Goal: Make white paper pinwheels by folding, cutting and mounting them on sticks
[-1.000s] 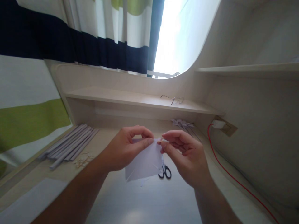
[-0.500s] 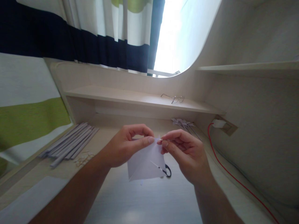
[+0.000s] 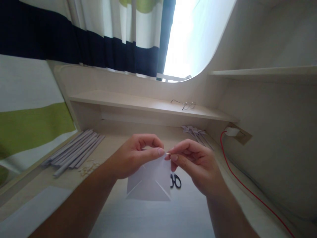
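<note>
A creased white paper square (image 3: 150,181) hangs above the desk, pinched at its top edge by both hands. My left hand (image 3: 135,155) grips it between thumb and curled fingers. My right hand (image 3: 195,162) pinches the same top corner with thumb and forefinger, the fingertips of the two hands almost touching. Small black-handled scissors (image 3: 175,180) lie on the desk just behind the paper's right edge, partly hidden by it.
Several rolled paper tubes (image 3: 74,152) lie at the left, with loose rubber bands (image 3: 87,169) beside them. A white sheet (image 3: 32,211) lies at the near left. Folded paper pieces (image 3: 194,130) sit at the back, glasses (image 3: 184,105) on the shelf. A red cable (image 3: 247,188) runs along the right wall.
The paper has turned in my hands, its lower edge now level and lower, uncovering more of the scissors. Both hands stayed close together at the top corner.
</note>
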Action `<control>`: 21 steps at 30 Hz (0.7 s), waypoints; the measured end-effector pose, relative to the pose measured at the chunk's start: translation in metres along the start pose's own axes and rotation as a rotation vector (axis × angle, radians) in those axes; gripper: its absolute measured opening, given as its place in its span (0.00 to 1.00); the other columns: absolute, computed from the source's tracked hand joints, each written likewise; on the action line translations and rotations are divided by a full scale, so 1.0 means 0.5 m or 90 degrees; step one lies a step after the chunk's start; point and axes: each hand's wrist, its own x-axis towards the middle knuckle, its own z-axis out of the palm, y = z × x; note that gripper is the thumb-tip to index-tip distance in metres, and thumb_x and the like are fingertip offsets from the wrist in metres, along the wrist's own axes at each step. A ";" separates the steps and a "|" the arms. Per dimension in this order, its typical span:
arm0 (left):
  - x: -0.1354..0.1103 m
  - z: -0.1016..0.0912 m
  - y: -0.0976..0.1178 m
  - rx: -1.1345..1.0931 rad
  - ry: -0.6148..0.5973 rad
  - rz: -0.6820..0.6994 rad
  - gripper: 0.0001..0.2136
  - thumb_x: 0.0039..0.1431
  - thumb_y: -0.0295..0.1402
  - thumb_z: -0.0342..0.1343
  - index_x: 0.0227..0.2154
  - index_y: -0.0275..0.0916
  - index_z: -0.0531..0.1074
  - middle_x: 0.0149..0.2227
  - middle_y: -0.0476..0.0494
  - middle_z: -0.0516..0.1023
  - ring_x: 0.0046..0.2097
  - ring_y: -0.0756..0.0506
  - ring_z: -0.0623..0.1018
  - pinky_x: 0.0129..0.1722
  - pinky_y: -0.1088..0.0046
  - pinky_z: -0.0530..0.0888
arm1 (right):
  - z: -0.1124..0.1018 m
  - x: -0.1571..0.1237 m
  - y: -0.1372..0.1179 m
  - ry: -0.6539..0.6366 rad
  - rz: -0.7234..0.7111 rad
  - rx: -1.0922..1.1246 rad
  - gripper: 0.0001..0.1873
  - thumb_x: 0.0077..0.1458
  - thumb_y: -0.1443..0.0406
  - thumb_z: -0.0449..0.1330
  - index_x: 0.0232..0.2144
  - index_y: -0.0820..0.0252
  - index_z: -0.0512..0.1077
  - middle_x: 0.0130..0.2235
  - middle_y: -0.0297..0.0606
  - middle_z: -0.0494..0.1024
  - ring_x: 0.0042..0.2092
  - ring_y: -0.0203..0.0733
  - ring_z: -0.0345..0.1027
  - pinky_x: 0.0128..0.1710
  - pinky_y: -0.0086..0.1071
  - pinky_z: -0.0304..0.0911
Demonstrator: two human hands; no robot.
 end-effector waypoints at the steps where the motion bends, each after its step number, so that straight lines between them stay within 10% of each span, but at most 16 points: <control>1: -0.001 0.001 0.002 -0.007 -0.008 -0.007 0.10 0.59 0.39 0.64 0.29 0.37 0.77 0.24 0.51 0.73 0.23 0.53 0.70 0.21 0.80 0.64 | -0.001 0.000 0.001 -0.014 0.001 0.008 0.02 0.61 0.66 0.68 0.37 0.59 0.79 0.36 0.38 0.84 0.32 0.36 0.76 0.32 0.29 0.72; 21: -0.001 -0.016 0.005 0.254 0.038 0.101 0.09 0.58 0.39 0.65 0.35 0.38 0.78 0.35 0.46 0.80 0.39 0.46 0.78 0.40 0.71 0.73 | -0.009 -0.001 0.003 -0.066 -0.014 -0.092 0.06 0.60 0.63 0.68 0.40 0.57 0.80 0.36 0.36 0.83 0.34 0.38 0.76 0.33 0.30 0.72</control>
